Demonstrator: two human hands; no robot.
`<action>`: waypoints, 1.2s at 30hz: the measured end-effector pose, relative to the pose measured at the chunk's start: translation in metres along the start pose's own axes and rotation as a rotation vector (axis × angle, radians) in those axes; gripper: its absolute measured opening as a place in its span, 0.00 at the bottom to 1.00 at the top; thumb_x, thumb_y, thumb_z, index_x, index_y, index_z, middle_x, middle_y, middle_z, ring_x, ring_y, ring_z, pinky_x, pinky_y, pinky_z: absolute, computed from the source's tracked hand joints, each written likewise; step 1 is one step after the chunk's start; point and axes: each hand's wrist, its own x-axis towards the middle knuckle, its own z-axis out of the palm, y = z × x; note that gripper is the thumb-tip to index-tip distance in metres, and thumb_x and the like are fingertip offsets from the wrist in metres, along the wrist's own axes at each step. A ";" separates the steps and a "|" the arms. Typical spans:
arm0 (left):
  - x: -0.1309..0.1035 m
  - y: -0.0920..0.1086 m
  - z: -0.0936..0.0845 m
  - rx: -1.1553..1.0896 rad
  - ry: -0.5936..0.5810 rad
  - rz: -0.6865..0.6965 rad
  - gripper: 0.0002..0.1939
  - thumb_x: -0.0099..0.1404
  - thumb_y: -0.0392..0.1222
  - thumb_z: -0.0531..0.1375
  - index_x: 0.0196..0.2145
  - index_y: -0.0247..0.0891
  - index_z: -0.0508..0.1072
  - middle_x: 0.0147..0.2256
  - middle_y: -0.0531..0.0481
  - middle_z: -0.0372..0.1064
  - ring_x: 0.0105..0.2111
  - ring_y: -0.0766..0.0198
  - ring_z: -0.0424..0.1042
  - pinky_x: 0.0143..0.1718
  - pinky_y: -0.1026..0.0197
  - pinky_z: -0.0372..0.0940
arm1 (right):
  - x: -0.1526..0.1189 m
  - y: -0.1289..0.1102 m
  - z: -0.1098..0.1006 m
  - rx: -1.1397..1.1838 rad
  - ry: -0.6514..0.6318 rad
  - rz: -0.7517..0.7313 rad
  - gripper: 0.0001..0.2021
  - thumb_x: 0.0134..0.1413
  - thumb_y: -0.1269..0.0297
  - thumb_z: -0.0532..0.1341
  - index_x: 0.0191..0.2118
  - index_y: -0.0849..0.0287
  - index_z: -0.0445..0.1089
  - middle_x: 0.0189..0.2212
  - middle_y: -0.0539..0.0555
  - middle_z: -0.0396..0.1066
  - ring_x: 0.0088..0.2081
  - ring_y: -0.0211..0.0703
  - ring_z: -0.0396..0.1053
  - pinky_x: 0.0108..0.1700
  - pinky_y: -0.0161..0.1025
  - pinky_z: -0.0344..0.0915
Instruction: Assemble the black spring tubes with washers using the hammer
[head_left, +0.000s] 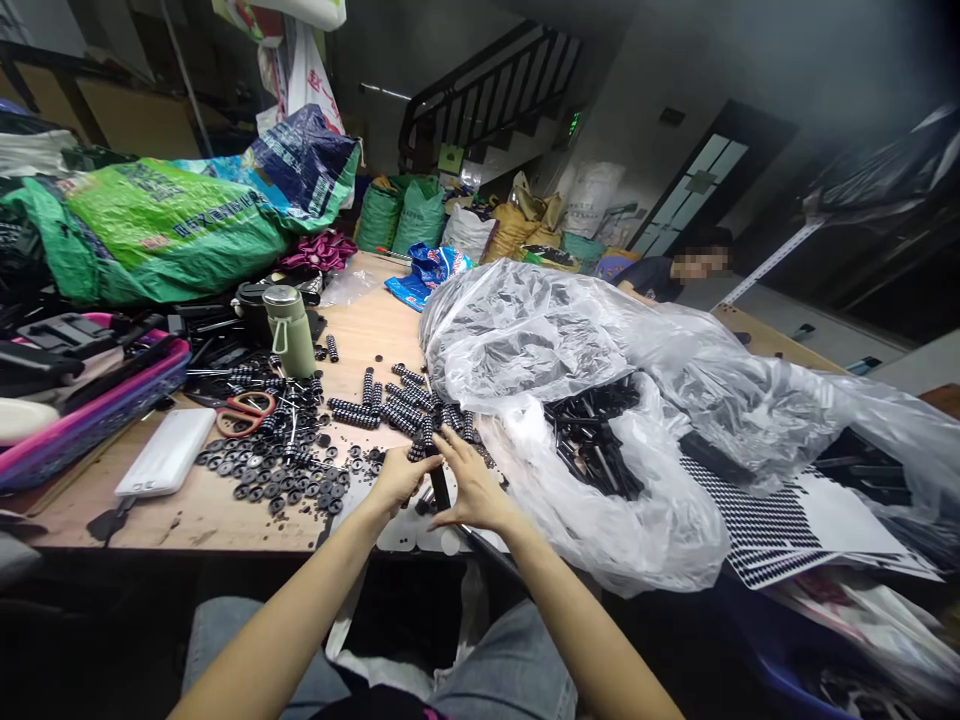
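Observation:
At the table's front edge, my left hand [401,480] is closed in a pinch beside a dark upright bar [439,488]; what its fingertips hold is hidden. My right hand [474,482] is on the other side of the bar, fingers stretched and thumb apart. Whether it touches the bar is unclear. Just beyond my fingers lies a pile of black-and-white patterned cylinders [405,410]. To the left, many small black discs [289,480] are spread over the wood, with thin metal pins [292,415] behind them.
Orange-handled scissors [246,412], a white power bank [166,452] and a green flask [289,335] stand or lie left. A clear plastic bag [517,440] holds black parts on the right. Patterned sheets [757,520] lie beyond it. Another person [667,275] is at the back right.

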 end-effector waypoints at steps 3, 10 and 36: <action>-0.004 -0.001 -0.007 -0.010 -0.049 -0.031 0.14 0.47 0.48 0.61 0.24 0.36 0.62 0.10 0.61 0.54 0.09 0.76 0.51 0.10 0.72 0.45 | 0.001 -0.004 -0.002 -0.097 -0.131 -0.089 0.54 0.24 0.50 0.68 0.59 0.59 0.41 0.55 0.61 0.48 0.57 0.52 0.45 0.57 0.49 0.44; -0.018 -0.002 -0.019 -0.018 -0.117 -0.098 0.16 0.48 0.48 0.60 0.29 0.35 0.63 0.12 0.62 0.54 0.09 0.76 0.51 0.09 0.73 0.44 | -0.007 -0.002 0.002 -0.067 -0.227 -0.099 0.53 0.26 0.56 0.68 0.59 0.60 0.39 0.56 0.61 0.47 0.57 0.51 0.44 0.58 0.47 0.43; -0.036 0.009 -0.011 -0.420 0.048 -0.339 0.10 0.57 0.42 0.52 0.29 0.32 0.66 0.14 0.53 0.62 0.13 0.66 0.64 0.15 0.64 0.62 | -0.012 -0.026 0.051 0.536 0.089 0.043 0.53 0.22 0.59 0.70 0.57 0.54 0.39 0.55 0.59 0.45 0.56 0.49 0.49 0.57 0.46 0.48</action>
